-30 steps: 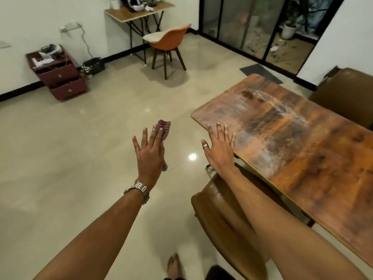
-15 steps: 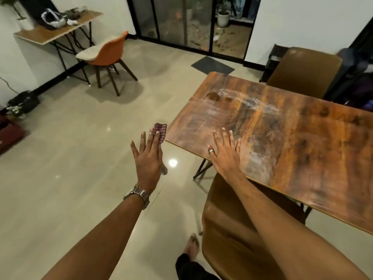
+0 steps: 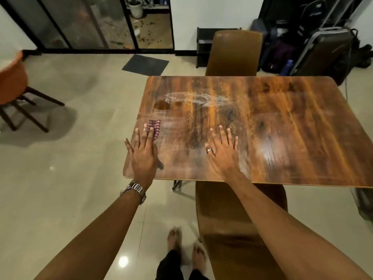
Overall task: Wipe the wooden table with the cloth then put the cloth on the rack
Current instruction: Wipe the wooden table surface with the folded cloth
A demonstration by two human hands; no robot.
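Note:
The wooden table (image 3: 282,128) lies in front of me, its top streaked with a whitish smear (image 3: 193,98) and a dark stain (image 3: 161,105) near the far left. My left hand (image 3: 143,152) hovers flat over the table's near left corner, with a red-and-white checked cloth (image 3: 155,127) held under its fingers and sticking out past the fingertips. My right hand (image 3: 223,152) is spread flat over the near edge of the table and holds nothing. I cannot tell whether either hand touches the wood.
A brown chair (image 3: 232,219) stands tucked under the near edge below my right arm, and another brown chair (image 3: 234,53) is at the far side. A low black rack (image 3: 203,41) and bags with a suitcase (image 3: 323,51) line the back wall. An orange chair (image 3: 12,81) stands at the left.
My view has swung right, so the table is now square in front of me. Both hands have come from beside the table's corner to over its top, the cloth still in my left.

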